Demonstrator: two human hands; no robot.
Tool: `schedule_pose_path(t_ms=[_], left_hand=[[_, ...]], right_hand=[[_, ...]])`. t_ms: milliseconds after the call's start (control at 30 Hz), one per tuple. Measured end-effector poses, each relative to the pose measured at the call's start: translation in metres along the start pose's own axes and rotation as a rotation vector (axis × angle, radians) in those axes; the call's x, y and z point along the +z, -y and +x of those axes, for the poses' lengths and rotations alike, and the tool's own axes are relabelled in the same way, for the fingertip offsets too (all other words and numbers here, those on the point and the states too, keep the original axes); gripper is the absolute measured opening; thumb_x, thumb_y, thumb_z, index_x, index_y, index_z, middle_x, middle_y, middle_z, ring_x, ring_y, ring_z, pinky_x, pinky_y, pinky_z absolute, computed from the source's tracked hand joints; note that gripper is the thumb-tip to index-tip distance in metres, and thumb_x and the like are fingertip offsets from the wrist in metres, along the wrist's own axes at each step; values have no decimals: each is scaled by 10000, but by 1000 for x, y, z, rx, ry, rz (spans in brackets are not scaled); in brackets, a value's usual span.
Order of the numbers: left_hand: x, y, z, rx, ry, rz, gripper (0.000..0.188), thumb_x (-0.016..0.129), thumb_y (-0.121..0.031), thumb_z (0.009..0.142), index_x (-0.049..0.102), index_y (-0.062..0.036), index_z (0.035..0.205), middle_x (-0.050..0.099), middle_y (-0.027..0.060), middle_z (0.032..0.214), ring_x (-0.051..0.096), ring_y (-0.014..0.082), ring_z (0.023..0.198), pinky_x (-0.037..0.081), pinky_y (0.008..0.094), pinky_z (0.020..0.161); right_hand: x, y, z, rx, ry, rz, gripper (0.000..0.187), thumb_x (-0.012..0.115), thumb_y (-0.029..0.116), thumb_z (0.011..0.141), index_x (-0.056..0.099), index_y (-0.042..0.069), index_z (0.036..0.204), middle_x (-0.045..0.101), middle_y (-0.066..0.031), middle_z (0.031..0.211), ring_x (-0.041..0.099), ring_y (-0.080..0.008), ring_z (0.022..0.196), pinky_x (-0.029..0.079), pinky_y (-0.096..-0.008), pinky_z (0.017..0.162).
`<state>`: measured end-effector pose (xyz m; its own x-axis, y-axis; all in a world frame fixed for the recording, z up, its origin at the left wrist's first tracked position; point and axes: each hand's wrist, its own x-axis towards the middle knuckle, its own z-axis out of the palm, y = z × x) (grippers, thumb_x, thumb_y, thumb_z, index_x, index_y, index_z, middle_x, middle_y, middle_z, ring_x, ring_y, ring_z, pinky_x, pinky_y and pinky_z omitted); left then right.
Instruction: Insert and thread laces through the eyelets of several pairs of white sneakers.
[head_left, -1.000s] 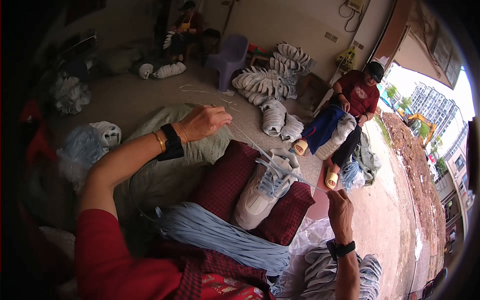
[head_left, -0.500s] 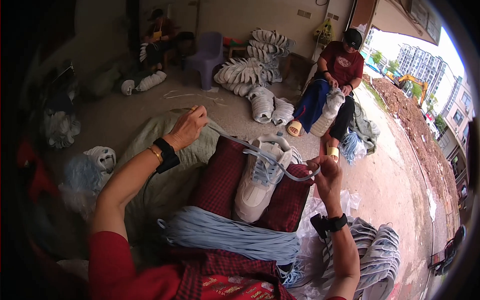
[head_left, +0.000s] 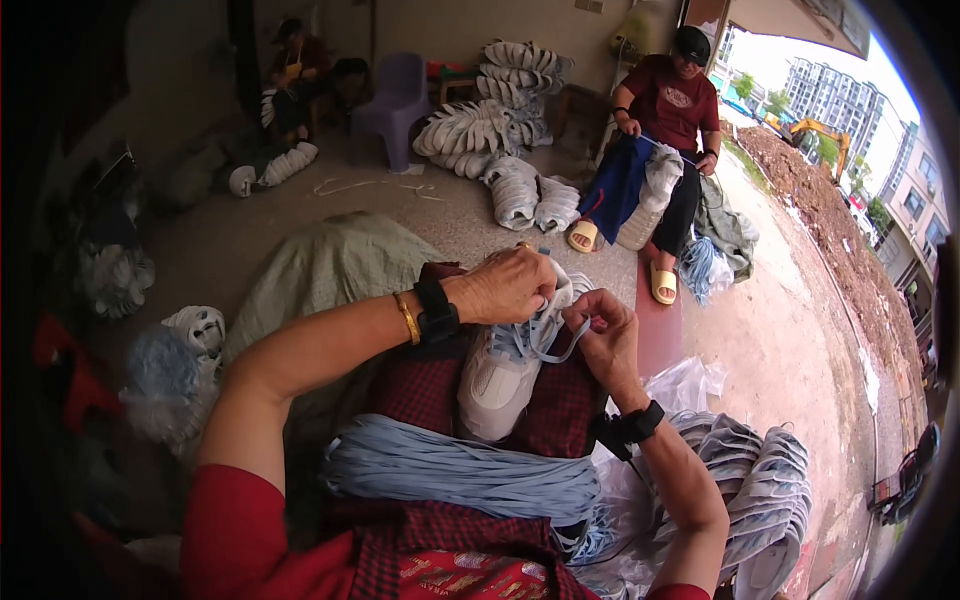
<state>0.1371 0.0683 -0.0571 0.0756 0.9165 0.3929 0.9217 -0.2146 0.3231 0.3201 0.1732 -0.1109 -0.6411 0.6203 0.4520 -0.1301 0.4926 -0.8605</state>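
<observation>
Here we are at the mouth of a dim workroom: a speckled grey floor (head_left: pixel 380 205) runs back to a pale wall, a purple plastic chair (head_left: pixel 392 105) sits near it, and heaps of white shoe uppers (head_left: pixel 480 130) stand to the chair's right. Over on the right it's all glare, a bright concrete strip, a long bank of brown earth (head_left: pixel 800 180), a yellow excavator (head_left: pixel 836 140) and tall buildings beyond. A co-worker (head_left: pixel 672 95) in dark red sits by that edge. Close in, the white shoe (head_left: pixel 493 390) lies toe toward the wearer in the middle of a dark red checked cushion (head_left: pixel 415 392), a thick bundle of light blue laces (head_left: pixel 460 462) just on the near side. And the hands are right over it! The right hand (head_left: pixel 608 335) pinches a light blue lace (head_left: pixel 562 355) between thumb and fingers, a loop drooping beside the shoe; the left hand (head_left: pixel 503 287) curls its fingers over the ankle opening, but what lies between those tips can't be told. That hand covers part of the shoe's upper end. Back left, another person (head_left: pixel 297 65) is nearly lost in shadow, the fisheye rim blacks out the corners, and the forearms hide part of a green-grey sack (head_left: pixel 325 270).
</observation>
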Motion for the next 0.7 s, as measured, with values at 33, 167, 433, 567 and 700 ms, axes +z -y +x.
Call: schedule_pose_path(t_ms=[33, 167, 433, 567, 700], left_hand=[[2, 4, 0, 3, -16, -43, 104, 644, -84, 755, 699, -20, 816, 672, 169, 857, 659, 345, 857, 514, 431, 790], [4, 4, 10, 19, 14, -126, 130, 640, -45, 737, 715, 2, 833, 665, 146, 813, 665, 294, 779, 510, 394, 696], [7, 15, 5, 49, 20, -255, 236, 640, -42, 713, 746, -11, 921, 673, 137, 805, 659, 251, 763, 508, 371, 690], [11, 11, 9, 7, 104, -178, 169, 607, -84, 686, 719, -9, 788, 687, 161, 776, 678, 314, 762, 527, 400, 734], [11, 0, 12, 103, -6, 96, 152, 612, -99, 631, 707, -38, 733, 694, 176, 761, 689, 348, 760, 537, 448, 722]], right_hand=[[1, 8, 0, -12, -14, -25, 76, 715, 72, 824, 653, 29, 817, 632, 34, 739, 523, -34, 689, 424, -226, 619], [-1, -1, 1, 31, -40, 13, 78, 703, 52, 808, 634, 15, 810, 609, 13, 702, 533, -74, 649, 440, -257, 603], [-12, 22, 31, 29, 218, -287, 249, 741, 13, 744, 662, 13, 980, 658, -54, 660, 602, -110, 583, 464, -290, 537], [-16, 39, 37, 198, 401, -289, 348, 774, 44, 772, 641, 2, 1091, 686, -54, 694, 613, -86, 564, 458, -247, 476], [-20, 29, 22, -35, 359, -468, 315, 785, 73, 770, 649, 27, 1051, 663, -53, 684, 634, -118, 603, 485, -295, 521]])
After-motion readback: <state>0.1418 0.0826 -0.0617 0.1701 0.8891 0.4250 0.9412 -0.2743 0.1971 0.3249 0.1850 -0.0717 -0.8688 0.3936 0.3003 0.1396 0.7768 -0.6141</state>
